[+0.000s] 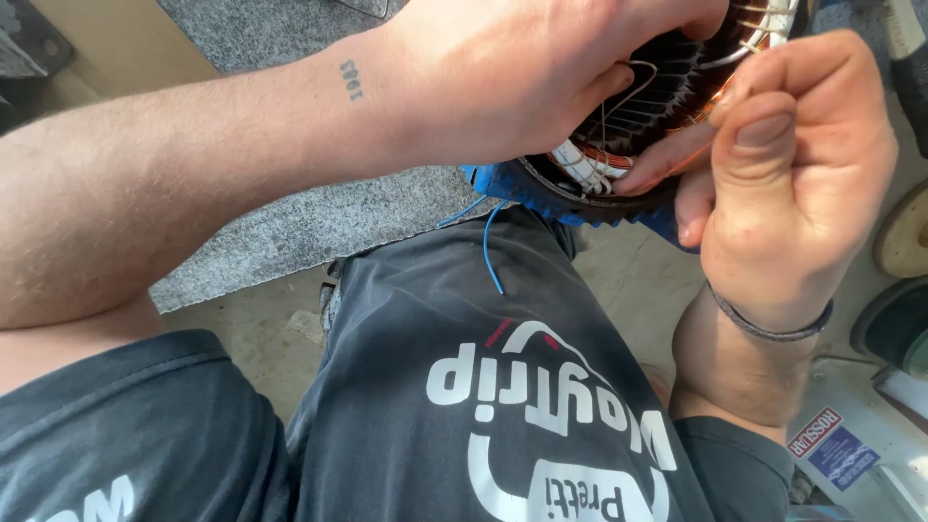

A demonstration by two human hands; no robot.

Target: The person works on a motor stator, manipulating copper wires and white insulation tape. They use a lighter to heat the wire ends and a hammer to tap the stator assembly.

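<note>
Nearest me, my knee in dark printed shorts (464, 387) props a blue motor stator (619, 184) at about one o'clock. My right hand (793, 184) is clenched, pinching a thin tying cord (633, 82) above the copper windings (667, 116). My left hand (522, 68) grips the stator's far rim, fingers curled inside. I'd judge that a hard tug could snap the cord or nick winding enamel.

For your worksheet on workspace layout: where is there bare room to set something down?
Bare grey carpet mat between the left forearm and knee, plus concrete floor below it. Crowded around the blue-edged copper-wound motor stator, gripped by left hand and right hand.
</note>
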